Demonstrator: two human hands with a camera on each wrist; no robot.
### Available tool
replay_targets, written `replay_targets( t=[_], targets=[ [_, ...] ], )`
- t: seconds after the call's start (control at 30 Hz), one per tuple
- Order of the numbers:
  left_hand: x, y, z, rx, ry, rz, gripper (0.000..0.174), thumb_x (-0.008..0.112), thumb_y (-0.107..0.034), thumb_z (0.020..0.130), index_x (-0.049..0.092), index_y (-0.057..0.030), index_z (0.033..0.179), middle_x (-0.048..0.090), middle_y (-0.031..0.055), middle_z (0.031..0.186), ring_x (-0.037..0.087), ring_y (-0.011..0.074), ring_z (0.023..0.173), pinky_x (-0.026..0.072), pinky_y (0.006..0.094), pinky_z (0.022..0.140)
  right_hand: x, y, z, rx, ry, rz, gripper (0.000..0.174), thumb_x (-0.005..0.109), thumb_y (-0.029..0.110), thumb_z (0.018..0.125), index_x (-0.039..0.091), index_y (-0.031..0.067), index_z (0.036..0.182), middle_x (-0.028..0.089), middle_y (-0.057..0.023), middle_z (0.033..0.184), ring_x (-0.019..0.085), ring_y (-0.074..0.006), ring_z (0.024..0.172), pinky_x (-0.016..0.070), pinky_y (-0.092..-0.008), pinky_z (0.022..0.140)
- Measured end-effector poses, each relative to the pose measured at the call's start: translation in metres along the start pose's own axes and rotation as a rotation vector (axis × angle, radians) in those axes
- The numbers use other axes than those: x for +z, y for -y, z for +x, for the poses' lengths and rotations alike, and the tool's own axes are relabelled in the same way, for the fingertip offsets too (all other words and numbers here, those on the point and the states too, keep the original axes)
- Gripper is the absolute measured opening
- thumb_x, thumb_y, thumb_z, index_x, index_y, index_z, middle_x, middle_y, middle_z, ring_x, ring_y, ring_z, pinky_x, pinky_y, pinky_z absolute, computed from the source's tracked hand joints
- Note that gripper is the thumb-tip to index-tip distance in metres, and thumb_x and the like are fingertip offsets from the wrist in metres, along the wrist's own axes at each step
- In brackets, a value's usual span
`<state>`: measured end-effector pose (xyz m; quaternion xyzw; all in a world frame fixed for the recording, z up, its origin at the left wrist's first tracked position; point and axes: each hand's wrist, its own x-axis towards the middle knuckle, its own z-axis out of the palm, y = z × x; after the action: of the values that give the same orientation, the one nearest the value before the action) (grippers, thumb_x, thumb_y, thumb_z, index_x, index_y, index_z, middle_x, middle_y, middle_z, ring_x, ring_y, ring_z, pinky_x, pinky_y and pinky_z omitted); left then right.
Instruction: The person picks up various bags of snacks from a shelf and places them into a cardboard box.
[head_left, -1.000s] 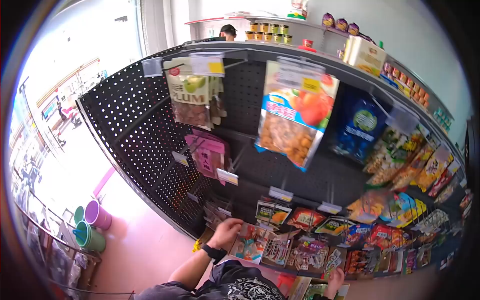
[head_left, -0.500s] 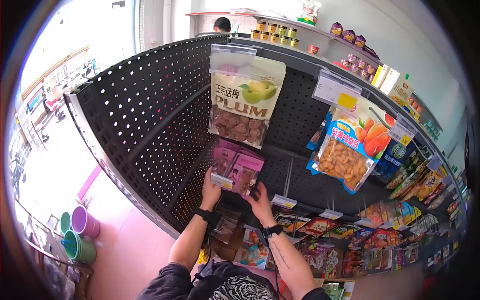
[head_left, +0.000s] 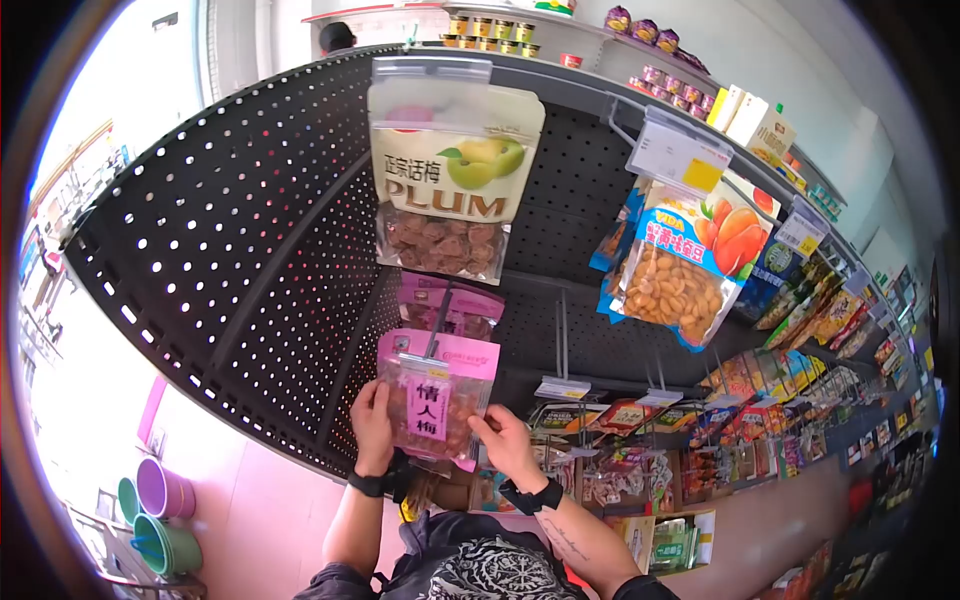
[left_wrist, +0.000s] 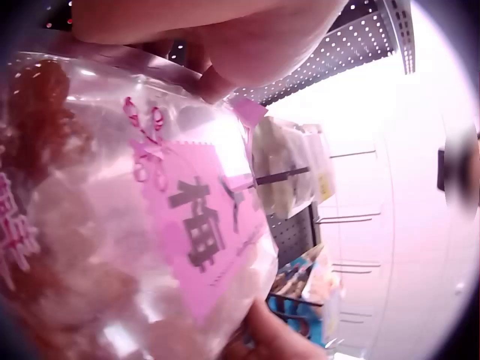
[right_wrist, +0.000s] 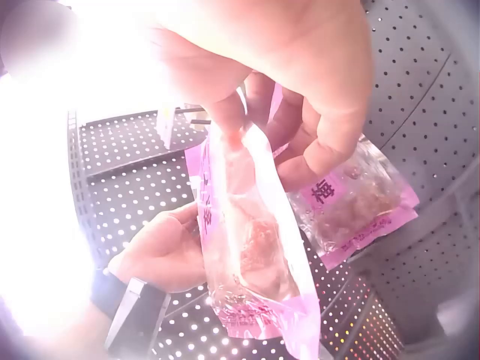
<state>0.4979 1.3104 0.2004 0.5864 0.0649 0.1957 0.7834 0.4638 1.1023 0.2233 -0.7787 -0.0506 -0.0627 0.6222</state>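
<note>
A pink, clear-fronted bag of preserved plums (head_left: pixel 430 405) is at the front end of a wire hook, apart from another pink bag (head_left: pixel 470 310) hanging further back. My left hand (head_left: pixel 373 425) grips its left edge, and my right hand (head_left: pixel 505 440) pinches the right edge between thumb and fingers. A small price tag (head_left: pixel 415 366) overlaps the bag's upper part. Seen from the right wrist, the bag (right_wrist: pixel 255 247) shows side-on between my right hand (right_wrist: pixel 300 97) and left hand (right_wrist: pixel 169 251). In the left wrist view, its printed front (left_wrist: pixel 199 217) fills much of the picture.
A large PLUM bag (head_left: pixel 455 190) hangs directly above. Orange-and-blue snack bags (head_left: pixel 685 260) hang to the right. A black perforated panel (head_left: pixel 240 220) closes off the left side. Several packaged snacks (head_left: pixel 640 480) fill the lower shelf. Buckets (head_left: pixel 165 490) stand on the floor at left.
From low down and apart, my hands have risen to the pink bags. The front bag has come forward along the hook, away from the one behind it. The head view has shifted toward the left panel.
</note>
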Motion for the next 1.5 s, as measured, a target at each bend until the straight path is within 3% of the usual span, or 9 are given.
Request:
replay_targets(
  t=[0.17, 0.3, 0.4, 0.57, 0.7, 1.0, 1.27, 1.33, 1.5],
  targets=[
    [-0.012, -0.029, -0.031, -0.131, 0.009, -0.011, 0.017, 0.05, -0.012, 0.093, 0.058, 0.0015, 0.1, 0.058, 0.0006, 0.087, 0.053, 0.0082, 0.078, 0.0416, 0.0208, 0.068, -0.011, 0.02, -0.024, -0.08, 0.117, -0.008, 0.019, 0.068, 0.015, 0.083, 0.06, -0.0019, 0.086, 0.052, -0.0017, 0.073, 0.048, -0.0061, 0.063, 0.0397, -0.022, 0.056],
    [-0.036, -0.017, -0.034, -0.084, 0.061, 0.146, 0.016, 0.05, -0.017, 0.093, 0.055, -0.0037, 0.085, 0.044, -0.0039, 0.075, 0.041, 0.0068, 0.067, 0.0341, 0.0232, 0.06, -0.015, 0.02, -0.031, -0.099, 0.185, -0.076, 0.024, 0.063, 0.024, 0.085, 0.06, 0.0008, 0.085, 0.056, -0.0098, 0.077, 0.059, -0.0194, 0.069, 0.0462, -0.031, 0.06],
    [-0.056, 0.016, -0.034, 0.248, 0.241, 0.832, 0.035, 0.048, -0.015, 0.095, 0.049, 0.0058, 0.123, 0.048, 0.016, 0.126, 0.048, 0.0208, 0.112, 0.042, 0.0325, 0.092, -0.022, -0.01, -0.042, -0.152, 0.189, -0.124, 0.028, 0.062, 0.026, 0.081, 0.054, -0.0015, 0.081, 0.057, -0.0189, 0.079, 0.058, -0.0361, 0.074, 0.0446, -0.042, 0.064],
    [-0.009, 0.039, -0.066, -0.351, 0.437, 0.024, 0.027, 0.046, -0.015, 0.097, 0.052, 0.0056, 0.114, 0.055, 0.0066, 0.105, 0.049, 0.0118, 0.093, 0.0389, 0.0262, 0.083, -0.079, -0.034, -0.082, 0.088, 0.156, -0.196, 0.033, 0.059, 0.033, 0.085, 0.058, 0.0001, 0.086, 0.061, -0.0232, 0.079, 0.061, -0.0399, 0.077, 0.0459, -0.0454, 0.066],
    [0.053, 0.056, -0.093, -0.391, 0.907, 0.072, 0.013, 0.052, -0.013, 0.094, 0.057, -0.0027, 0.1, 0.055, -0.0027, 0.088, 0.044, 0.0039, 0.074, 0.035, 0.019, 0.065, -0.171, -0.024, -0.135, 0.464, 0.197, 0.024, 0.038, 0.06, 0.038, 0.085, 0.066, 0.0019, 0.095, 0.065, -0.0176, 0.078, 0.065, -0.0252, 0.076, 0.0486, -0.0378, 0.067],
    [0.274, 0.078, -0.273, -0.518, 1.604, 0.217, 0.043, 0.054, -0.004, 0.09, 0.04, 0.0004, 0.13, 0.056, 0.0113, 0.116, 0.056, 0.0173, 0.103, 0.0449, 0.0292, 0.089, -0.362, -0.118, -0.338, 0.449, -0.654, 0.059, 0.025, 0.055, 0.024, 0.091, 0.063, 0.001, 0.097, 0.066, -0.0049, 0.084, 0.061, -0.0119, 0.074, 0.0497, -0.0279, 0.066],
    [0.329, 0.083, -0.336, -0.62, 1.866, 0.328, 0.04, 0.055, -0.009, 0.091, 0.044, -0.0031, 0.129, 0.055, 0.0091, 0.12, 0.054, 0.0161, 0.107, 0.0442, 0.031, 0.09, -0.459, -0.258, -0.477, 0.551, -1.328, 0.377, 0.023, 0.055, 0.023, 0.09, 0.056, 0.0042, 0.102, 0.059, -0.0048, 0.083, 0.057, -0.0164, 0.07, 0.0463, -0.0315, 0.054],
    [0.316, 0.083, -0.327, -0.531, 1.824, 0.303, 0.039, 0.055, -0.014, 0.091, 0.046, -0.0043, 0.128, 0.055, 0.0075, 0.12, 0.054, 0.0162, 0.108, 0.0436, 0.0328, 0.092, -0.484, -0.216, -0.479, 0.878, -0.338, -1.143, 0.044, 0.067, 0.022, 0.07, 0.054, 0.001, 0.107, 0.062, -0.0215, 0.091, 0.06, -0.0406, 0.079, 0.0462, -0.0514, 0.067],
    [0.253, 0.071, -0.282, -0.265, 1.436, 0.575, 0.039, 0.053, -0.028, 0.093, 0.051, -0.0028, 0.122, 0.059, 0.0115, 0.115, 0.057, 0.0208, 0.106, 0.0449, 0.0315, 0.09, -0.561, -0.382, -0.508, 0.926, 0.395, -0.043, 0.08, 0.071, -0.007, 0.063, 0.036, 0.0099, 0.133, 0.063, -0.0159, 0.082, 0.064, -0.024, 0.075, 0.0538, -0.0384, 0.064]
  ],
)
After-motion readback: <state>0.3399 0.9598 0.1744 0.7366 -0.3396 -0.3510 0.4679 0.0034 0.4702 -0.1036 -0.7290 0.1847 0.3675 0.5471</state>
